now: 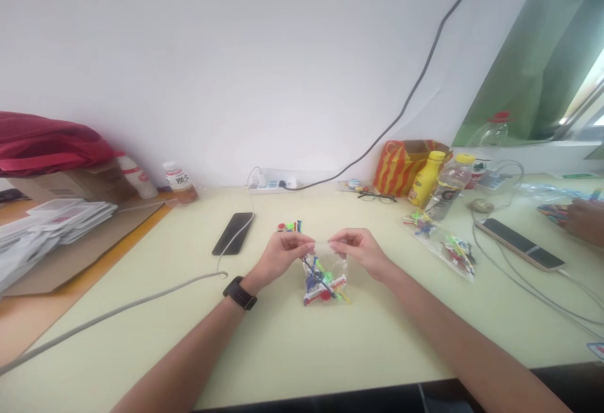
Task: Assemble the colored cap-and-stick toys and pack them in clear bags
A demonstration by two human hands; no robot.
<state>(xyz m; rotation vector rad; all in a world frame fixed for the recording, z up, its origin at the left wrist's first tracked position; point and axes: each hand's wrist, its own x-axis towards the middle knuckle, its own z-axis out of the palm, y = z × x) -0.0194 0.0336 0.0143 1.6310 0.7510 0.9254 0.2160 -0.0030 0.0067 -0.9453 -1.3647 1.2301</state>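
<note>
A clear plastic bag [325,281] holds several small coloured plastic pieces, among them blue, green, red, white and yellow ones. My left hand [285,254] pinches its top left corner between thumb and fingers. On the other side, my right hand [361,250] pinches the top right corner the same way. The bag hangs between both hands, just above or touching the table [264,344]; I cannot tell which. Behind my left hand lie more small coloured pieces [289,227], partly hidden by it. A dark watch [240,293] sits on my left wrist.
Left of centre lies a black phone [233,233] with a white cable across it. To the right are filled clear bags [441,243], a yellow bottle [426,179], a clear bottle [450,187] and another phone [520,244]. Another person's hand [585,221] works at the far right.
</note>
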